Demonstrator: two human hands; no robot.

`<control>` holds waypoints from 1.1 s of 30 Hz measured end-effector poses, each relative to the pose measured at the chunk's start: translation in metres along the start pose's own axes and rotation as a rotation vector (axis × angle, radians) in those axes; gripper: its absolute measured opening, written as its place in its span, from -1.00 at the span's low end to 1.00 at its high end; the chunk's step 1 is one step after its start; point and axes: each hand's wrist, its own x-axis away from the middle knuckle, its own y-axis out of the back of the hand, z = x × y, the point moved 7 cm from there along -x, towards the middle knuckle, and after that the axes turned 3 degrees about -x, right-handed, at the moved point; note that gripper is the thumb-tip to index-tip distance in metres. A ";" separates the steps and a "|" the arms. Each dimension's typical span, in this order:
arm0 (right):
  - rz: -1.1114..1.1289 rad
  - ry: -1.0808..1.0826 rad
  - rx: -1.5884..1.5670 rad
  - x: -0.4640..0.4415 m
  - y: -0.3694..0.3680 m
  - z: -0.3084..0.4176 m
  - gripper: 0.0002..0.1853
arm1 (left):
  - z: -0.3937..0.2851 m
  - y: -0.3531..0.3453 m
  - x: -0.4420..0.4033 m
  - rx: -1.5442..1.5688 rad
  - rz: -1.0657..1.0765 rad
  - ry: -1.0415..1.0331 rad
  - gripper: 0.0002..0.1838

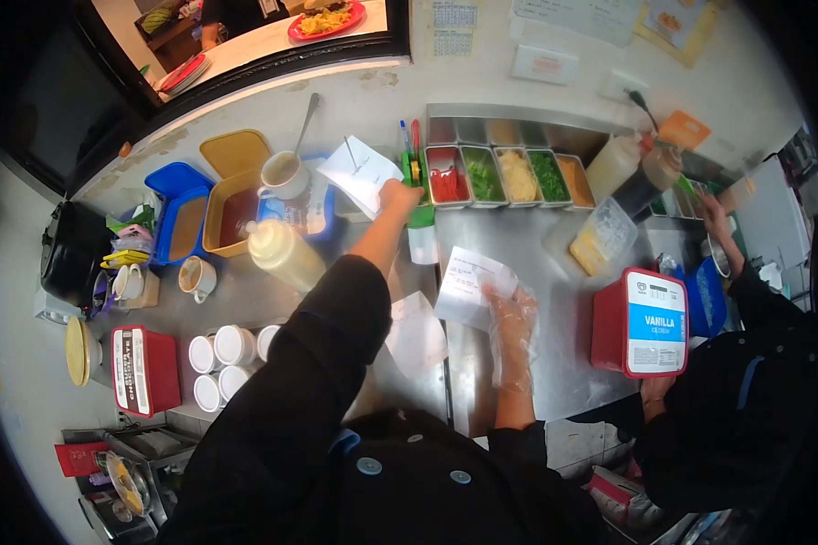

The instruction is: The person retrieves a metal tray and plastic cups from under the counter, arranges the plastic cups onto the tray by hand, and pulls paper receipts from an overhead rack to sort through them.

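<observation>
My left hand (398, 196), bare and stretched forward, grips a white paper slip (358, 171) with some handwriting on it. Beside that hand stands a green holder (421, 216) with pens in it. In a clear plastic glove, my right hand (513, 338) pinches a printed order slip (471, 283) over the steel counter. Another pale sheet of paper (416, 334) lies on the counter between my arms. A pale squeeze bottle (284, 254) stands left of my left forearm.
Steel tubs of chopped toppings (521, 177) line the back. At right are a vanilla ice cream tub (641, 321) and a co-worker's arm (720, 227). White-lidded cups (234, 345), a chocolate tub (145, 371) and a mug (196, 278) stand at left.
</observation>
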 end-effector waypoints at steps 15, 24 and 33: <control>-0.033 -0.079 -0.043 0.010 -0.006 -0.008 -0.69 | 0.034 -0.014 0.053 0.168 -0.370 -0.314 -0.77; 0.034 -0.083 0.012 0.014 -0.012 0.012 -0.72 | -0.003 0.038 0.135 0.474 0.231 -0.328 -0.69; 0.191 -0.096 0.001 0.024 -0.044 0.019 -0.71 | 0.006 0.032 0.169 0.708 0.578 -0.155 -0.71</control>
